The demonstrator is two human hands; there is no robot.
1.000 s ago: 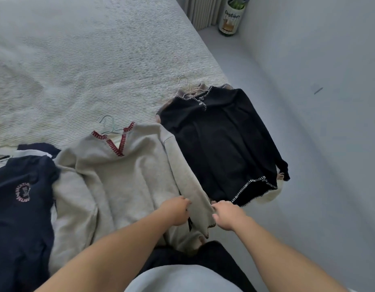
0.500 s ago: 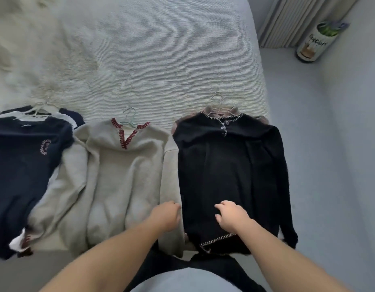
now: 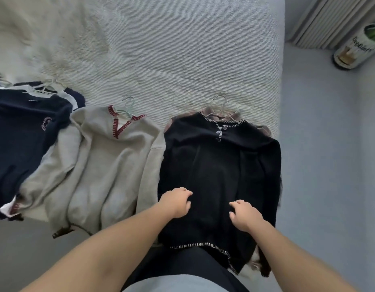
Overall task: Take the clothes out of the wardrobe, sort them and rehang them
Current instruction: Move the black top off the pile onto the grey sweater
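Left hand [image 3: 176,202]: over the lower front of the black top, fingers curled under; whether they pinch the cloth cannot be told.
Right hand [image 3: 244,214]: just beside the left, on the same top, fingers loosely bent and spread, lying on the cloth without gripping it.
Black top [image 3: 218,171]: under both hands, flat on the bed, white stitching at neck and hem, on a hanger [image 3: 221,104] beyond the hands.
Grey sweater [image 3: 110,165]: left of the left hand, red-trimmed V-neck, touching the black top's edge.
Navy top [image 3: 22,140]: far left, overlapping the grey sweater's sleeve.
Bed [image 3: 172,49]: pale ribbed cover, stretching away beyond the hands.
Tube [image 3: 358,47]: on the floor, well beyond the right hand.
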